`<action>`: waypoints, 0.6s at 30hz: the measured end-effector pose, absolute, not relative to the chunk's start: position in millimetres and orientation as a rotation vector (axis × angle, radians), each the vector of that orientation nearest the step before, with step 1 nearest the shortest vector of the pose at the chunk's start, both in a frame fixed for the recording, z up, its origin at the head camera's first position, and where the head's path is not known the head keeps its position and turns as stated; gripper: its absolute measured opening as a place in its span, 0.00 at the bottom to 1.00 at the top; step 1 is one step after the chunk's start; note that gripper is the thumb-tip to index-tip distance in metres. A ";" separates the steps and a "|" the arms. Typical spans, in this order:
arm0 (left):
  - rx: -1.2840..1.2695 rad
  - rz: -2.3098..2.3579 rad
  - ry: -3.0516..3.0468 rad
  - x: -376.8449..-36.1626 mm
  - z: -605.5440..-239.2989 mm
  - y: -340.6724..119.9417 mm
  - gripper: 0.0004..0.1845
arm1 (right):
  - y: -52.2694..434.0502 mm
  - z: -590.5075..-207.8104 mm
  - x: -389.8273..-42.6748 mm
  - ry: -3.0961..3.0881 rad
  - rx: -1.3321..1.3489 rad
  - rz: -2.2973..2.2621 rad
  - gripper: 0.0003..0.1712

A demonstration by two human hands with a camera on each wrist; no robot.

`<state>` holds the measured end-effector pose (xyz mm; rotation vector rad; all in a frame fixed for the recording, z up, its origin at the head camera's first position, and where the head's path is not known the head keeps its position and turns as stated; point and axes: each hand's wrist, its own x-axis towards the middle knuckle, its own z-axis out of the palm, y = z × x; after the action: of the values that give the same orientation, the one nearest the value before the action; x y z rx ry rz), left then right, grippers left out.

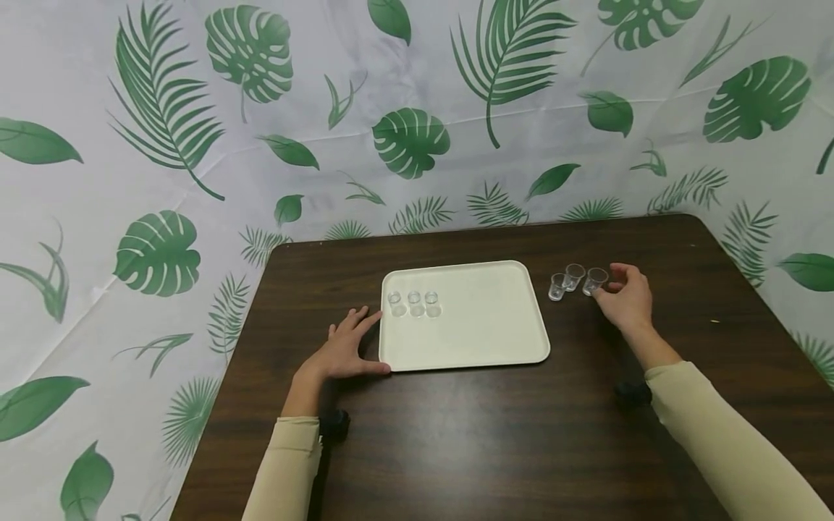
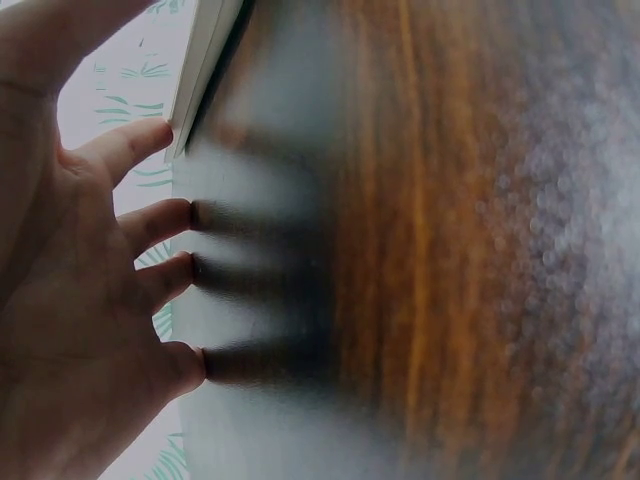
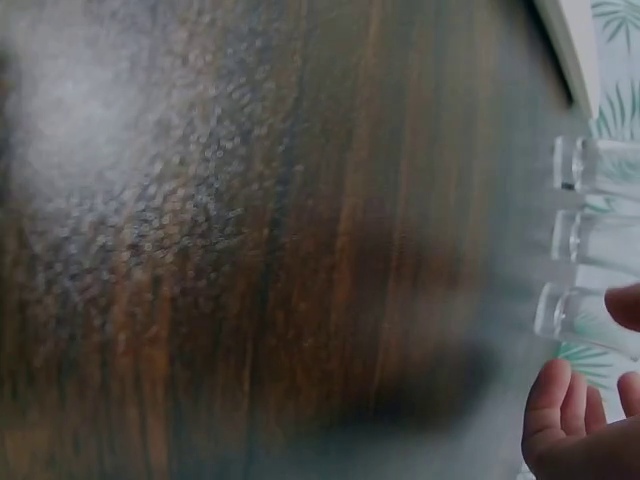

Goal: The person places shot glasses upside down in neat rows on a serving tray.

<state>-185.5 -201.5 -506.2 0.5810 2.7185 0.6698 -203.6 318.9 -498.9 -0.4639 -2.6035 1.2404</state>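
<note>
Head view: one white tray [image 1: 482, 325] is sitting mid-table [image 1: 456, 434], with three clear cups [image 1: 414, 303] standing in a row at the tray's far-left corner. Three more loose cups [image 1: 575, 280] are standing on the table just off the tray's far-right corner. The left hand [image 1: 345, 351] is lying flat, fingers spread, thumb touching the tray's near-left corner. The right hand [image 1: 627, 297] is pinching the rightmost cup [image 1: 594, 281], fingers curling round it.

Left wrist view: four fingertips [image 2: 165, 280] are pressing on the table [image 2: 420, 250], and the tray's edge [image 2: 200, 70] is showing; no cups here.

Right wrist view: three cups are lining the right edge; fingers [image 3: 570, 410] are curling at the nearest cup [image 3: 590, 320], its contact partly out of view.
</note>
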 end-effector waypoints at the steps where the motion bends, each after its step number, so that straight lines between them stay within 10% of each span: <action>1: 0.577 0.667 2.716 -185.4 -505.8 -201.4 0.60 | 319.0 -500.8 -203.9 -2.622 -0.450 1.244 0.36; 18: 0.575 0.661 2.707 -186.3 -505.3 -201.9 0.60 | 321.9 -509.3 -210.2 -2.788 -0.399 1.145 0.28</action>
<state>-186.3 -201.9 -505.3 0.5751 2.7073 0.6607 -210.2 321.9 -509.3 -0.3985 -2.7878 1.1451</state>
